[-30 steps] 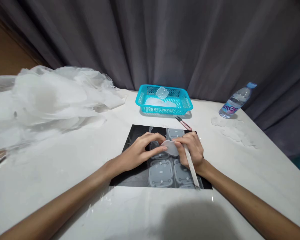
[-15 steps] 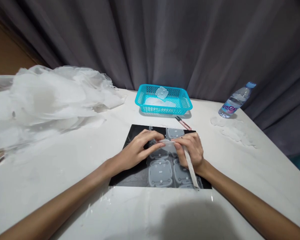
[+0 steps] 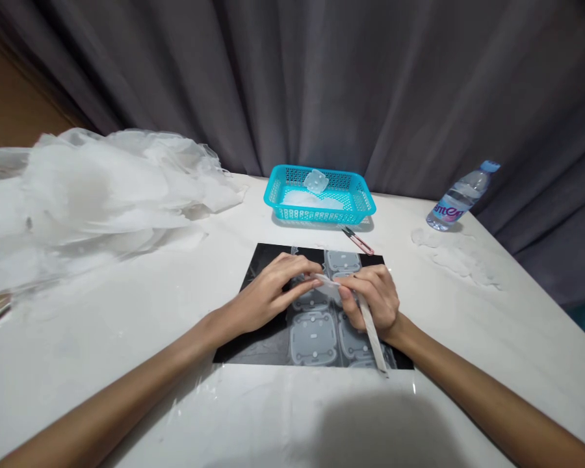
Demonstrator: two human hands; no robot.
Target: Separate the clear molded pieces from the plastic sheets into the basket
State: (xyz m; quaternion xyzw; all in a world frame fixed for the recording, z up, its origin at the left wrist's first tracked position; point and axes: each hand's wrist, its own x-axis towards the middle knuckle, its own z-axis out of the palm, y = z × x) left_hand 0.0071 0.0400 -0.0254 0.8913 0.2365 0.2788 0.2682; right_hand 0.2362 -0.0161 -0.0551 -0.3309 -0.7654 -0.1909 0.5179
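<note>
My left hand (image 3: pixel 277 286) pinches a small translucent white plastic piece (image 3: pixel 327 282) between thumb and fingers. At the piece's other edge are the thumb and fingertips of my right hand (image 3: pixel 374 296). A slim tool wrapped in white (image 3: pixel 373 335) is also gripped in my right hand, its tail slanting down toward me; its working tip is hidden by the fingers. Both hands are over a black sheet (image 3: pixel 253 348), on which translucent rounded-square pads (image 3: pixel 314 338) lie or are pictured; I cannot tell which.
Behind the sheet stands a blue basket (image 3: pixel 322 219) with a clear piece (image 3: pixel 316 181) inside. Pink-handled thread snips (image 3: pixel 358 241) lie before it. A water bottle (image 3: pixel 453 203) and thin scraps (image 3: pixel 461 260) are at right. A heap of translucent white sheets (image 3: pixel 97 188) fills the left.
The held plastic piece has tilted and shows more of its edge. My right hand has shifted slightly, and the wrapped tool's tail sits a little lower. My left hand keeps its pinch.
</note>
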